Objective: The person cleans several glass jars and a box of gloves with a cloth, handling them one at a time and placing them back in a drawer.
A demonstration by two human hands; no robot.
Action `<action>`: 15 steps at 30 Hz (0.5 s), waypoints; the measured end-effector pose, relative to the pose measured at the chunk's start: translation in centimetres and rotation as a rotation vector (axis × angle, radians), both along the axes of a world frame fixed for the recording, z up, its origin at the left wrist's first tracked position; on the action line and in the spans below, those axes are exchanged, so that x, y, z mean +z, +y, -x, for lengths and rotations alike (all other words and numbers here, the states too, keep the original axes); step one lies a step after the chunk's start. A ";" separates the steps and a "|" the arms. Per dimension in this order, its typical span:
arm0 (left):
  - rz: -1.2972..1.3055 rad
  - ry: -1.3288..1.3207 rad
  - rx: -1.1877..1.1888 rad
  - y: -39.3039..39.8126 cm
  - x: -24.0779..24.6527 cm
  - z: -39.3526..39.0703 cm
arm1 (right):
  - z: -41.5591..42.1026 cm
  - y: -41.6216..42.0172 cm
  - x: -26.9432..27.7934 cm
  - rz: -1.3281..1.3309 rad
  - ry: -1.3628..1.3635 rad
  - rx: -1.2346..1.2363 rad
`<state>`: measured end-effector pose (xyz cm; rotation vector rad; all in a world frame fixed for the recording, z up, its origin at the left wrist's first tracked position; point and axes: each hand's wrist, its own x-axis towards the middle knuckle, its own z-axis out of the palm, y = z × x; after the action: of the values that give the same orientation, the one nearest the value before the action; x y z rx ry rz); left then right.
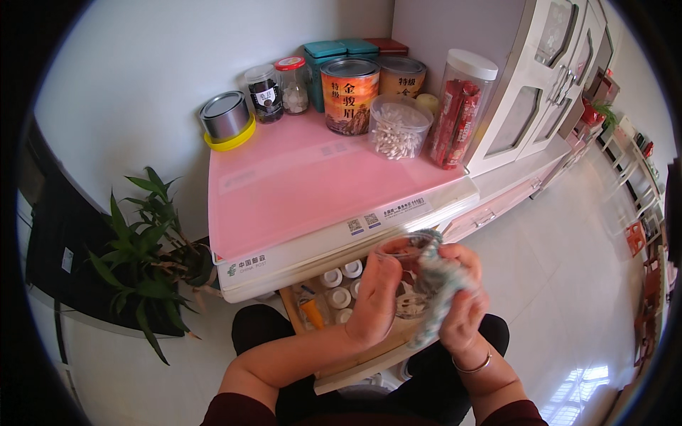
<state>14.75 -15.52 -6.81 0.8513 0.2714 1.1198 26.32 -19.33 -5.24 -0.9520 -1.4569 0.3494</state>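
Note:
My left hand (375,298) grips a clear plastic container (397,246) by its side, above a pulled-out wooden drawer (367,367). In my right hand (464,293) is a green and white checked cloth (442,285), blurred, pressed against the container's rim and hanging down from it. What the container holds, if anything, cannot be made out. Below my hands the drawer holds several white-capped bottles (339,297) and an orange-handled item (311,313) in clear packaging. A clear tub of cotton swabs (397,130) stands open on the pink mat (287,186) in front of me.
Along the back of the cabinet top stand a silver tin (224,114) on a yellow lid, two jars (292,88), large tea tins (349,96), teal boxes (325,50) and a tall jar of red sachets (461,112). A potted plant (154,250) is at left, a white cupboard (533,112) at right.

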 end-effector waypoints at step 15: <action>-1.168 0.557 0.641 1.2 0.3 1.9 | 1.3 -0.2 -3.0 0.542 0.683 0.400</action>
<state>12.86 -14.34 -6.50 2.2391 0.3561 1.6254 25.01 -19.54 -8.19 -0.8264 -0.9100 1.2809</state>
